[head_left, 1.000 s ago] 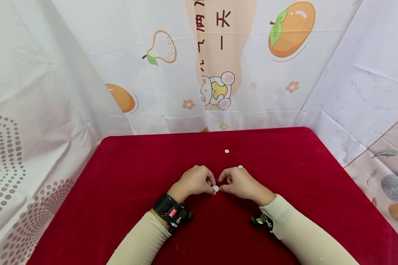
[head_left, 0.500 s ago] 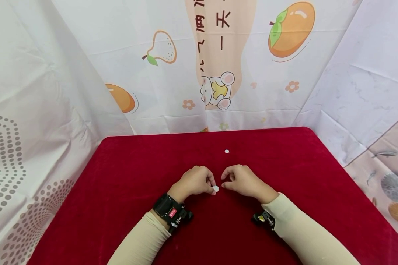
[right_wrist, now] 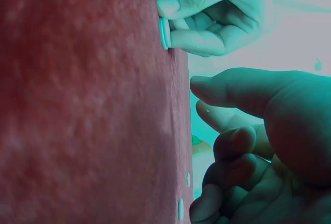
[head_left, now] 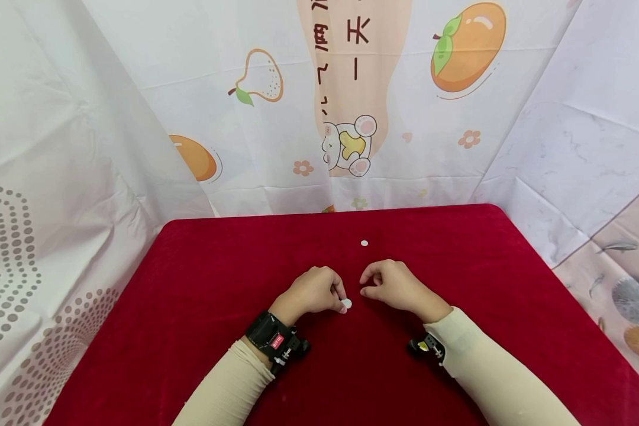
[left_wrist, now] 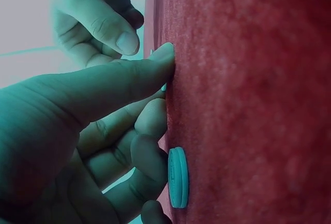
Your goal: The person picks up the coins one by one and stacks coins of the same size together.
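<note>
My left hand point(head_left: 315, 290) rests low on the red cloth, thumb and index finger at a small white round disc point(head_left: 347, 303). In the right wrist view the fingers pinch this disc point(right_wrist: 165, 33), which seems to lie flat on the cloth. A second thick white disc point(left_wrist: 178, 177) with a grooved edge lies under the left hand's curled fingers, hidden in the head view. My right hand point(head_left: 396, 287) hovers just to the right, thumb and index finger apart with nothing between them, other fingers loosely curled.
Farther back on the red table point(head_left: 234, 260) lies another white disc point(head_left: 364, 243). One more disc point(right_wrist: 181, 209) shows near the right hand in the right wrist view, covered by that hand in the head view. A printed white curtain point(head_left: 277, 142) hangs behind the table.
My right hand has drawn away from the pinched disc, to the right and slightly back, covering a disc seen earlier. The left hand and its disc have stayed in place.
</note>
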### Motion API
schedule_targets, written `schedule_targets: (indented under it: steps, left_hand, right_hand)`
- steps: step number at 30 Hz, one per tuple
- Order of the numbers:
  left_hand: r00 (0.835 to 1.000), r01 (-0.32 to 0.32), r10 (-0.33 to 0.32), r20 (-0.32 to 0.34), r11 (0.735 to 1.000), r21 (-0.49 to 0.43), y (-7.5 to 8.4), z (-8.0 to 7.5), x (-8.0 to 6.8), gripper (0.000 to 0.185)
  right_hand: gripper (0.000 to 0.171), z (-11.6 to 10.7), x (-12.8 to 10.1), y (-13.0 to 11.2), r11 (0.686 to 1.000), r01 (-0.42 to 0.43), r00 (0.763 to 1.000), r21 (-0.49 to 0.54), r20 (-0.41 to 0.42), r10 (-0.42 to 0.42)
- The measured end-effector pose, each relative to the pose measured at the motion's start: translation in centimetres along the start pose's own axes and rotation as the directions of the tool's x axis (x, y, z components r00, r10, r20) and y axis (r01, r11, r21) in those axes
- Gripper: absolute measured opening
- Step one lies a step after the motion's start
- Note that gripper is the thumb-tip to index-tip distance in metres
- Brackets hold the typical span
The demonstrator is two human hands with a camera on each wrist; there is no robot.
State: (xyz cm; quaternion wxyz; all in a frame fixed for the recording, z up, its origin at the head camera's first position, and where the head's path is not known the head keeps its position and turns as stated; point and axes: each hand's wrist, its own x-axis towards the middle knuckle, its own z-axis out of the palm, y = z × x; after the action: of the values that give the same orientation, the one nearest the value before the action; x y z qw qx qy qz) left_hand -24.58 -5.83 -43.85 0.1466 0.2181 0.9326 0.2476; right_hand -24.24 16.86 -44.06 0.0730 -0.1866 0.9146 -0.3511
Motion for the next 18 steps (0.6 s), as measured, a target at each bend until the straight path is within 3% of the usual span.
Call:
schedule_targets:
  steps: [18]
  left_hand:
    - [1.0, 0.003, -0.002, 0.016, 0.999, -0.051, -0.06, -0.1, -0.14, 0.016]
  right_hand:
    - [0.009, -0.93, 0.28, 1.04, 0.999, -0.053, 0.998, 0.012, -0.029, 0.054]
